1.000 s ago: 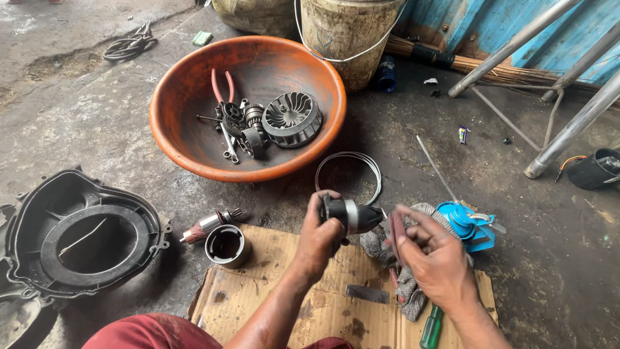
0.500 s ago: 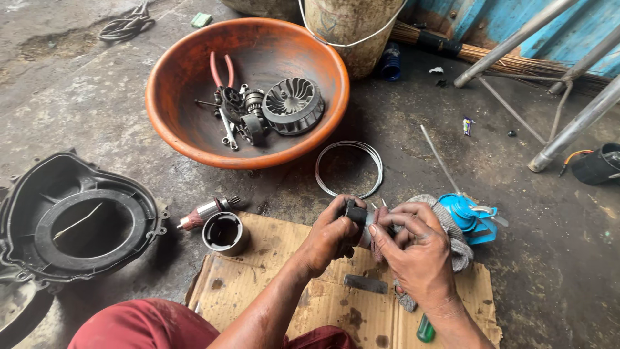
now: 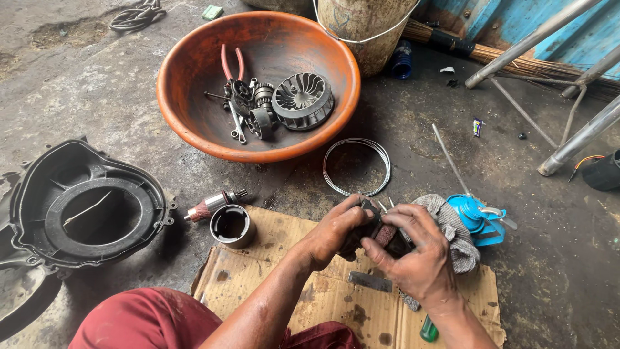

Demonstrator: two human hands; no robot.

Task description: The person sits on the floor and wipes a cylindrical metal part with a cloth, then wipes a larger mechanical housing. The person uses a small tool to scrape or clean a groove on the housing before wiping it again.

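My left hand (image 3: 336, 232) and my right hand (image 3: 413, 249) meet over a sheet of cardboard (image 3: 310, 294) and together clasp a small dark motor part (image 3: 378, 232). The part is mostly hidden between the fingers. A grey rag (image 3: 460, 242) lies under and behind my right hand. Left of my hands a metal cylindrical housing (image 3: 231, 226) stands on the cardboard's corner, with a copper-wound armature (image 3: 210, 205) lying beside it on the floor.
An orange basin (image 3: 194, 97) holds red-handled pliers (image 3: 230, 64), a finned fan wheel (image 3: 302, 100) and small parts. A wire ring (image 3: 356, 167), blue oil can (image 3: 475, 216), black engine cover (image 3: 84, 207), green-handled screwdriver (image 3: 427, 329), bucket (image 3: 365, 26) and metal legs (image 3: 575, 139) surround me.
My hands came together and lowered toward the cardboard. The dark part, earlier held up in my left hand alone, is now covered by both hands.
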